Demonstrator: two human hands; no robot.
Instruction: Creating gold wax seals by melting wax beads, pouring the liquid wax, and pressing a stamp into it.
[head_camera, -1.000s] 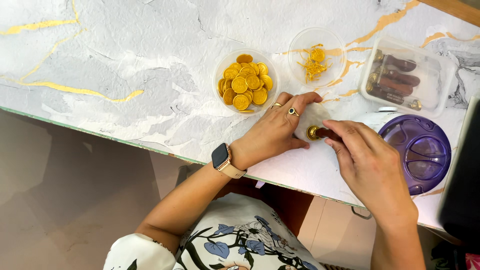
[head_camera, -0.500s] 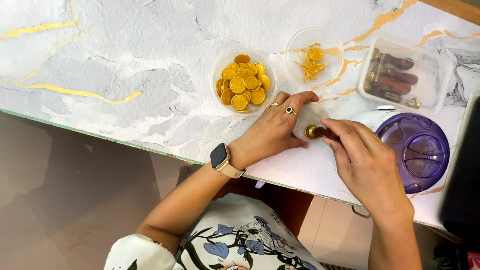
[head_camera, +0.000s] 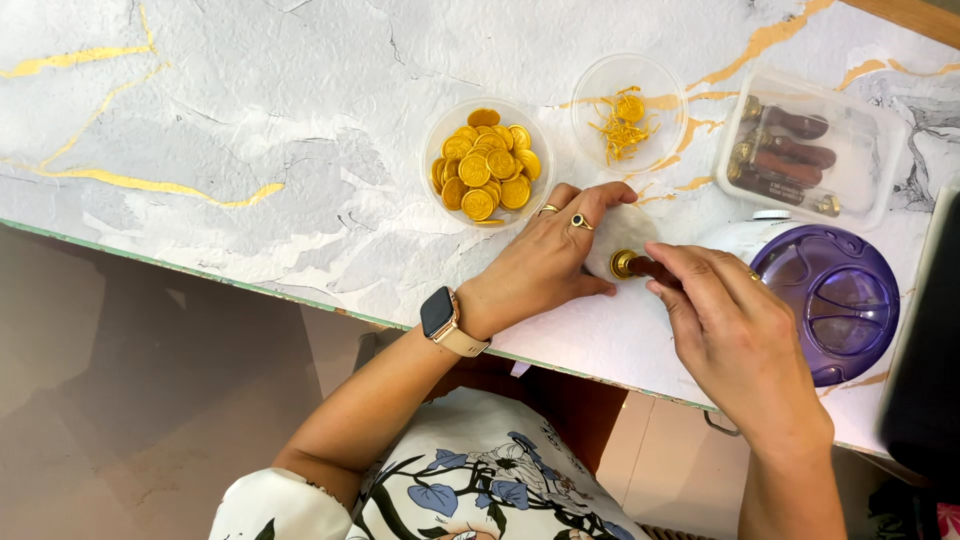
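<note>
Your right hand is closed around a wax seal stamp, gripping its dark wooden handle. The stamp lies nearly flat, its long axis running left to right: the brass head points left toward your other hand, and the handle disappears under your right fingers. Your left hand rests palm down on the bench, fingers spread and holding nothing, its fingertips just beside the brass head. The stamp sits between the two hands; the right holds it, and the left is apart from it by a narrow gap.

Beyond the left hand stands a clear bowl of gold wax discs, close to the fingertips. Farther right is a smaller clear bowl with gold scraps. A clear tub of spare stamps lies beyond that. A purple wax warmer sits just right of your right hand.
</note>
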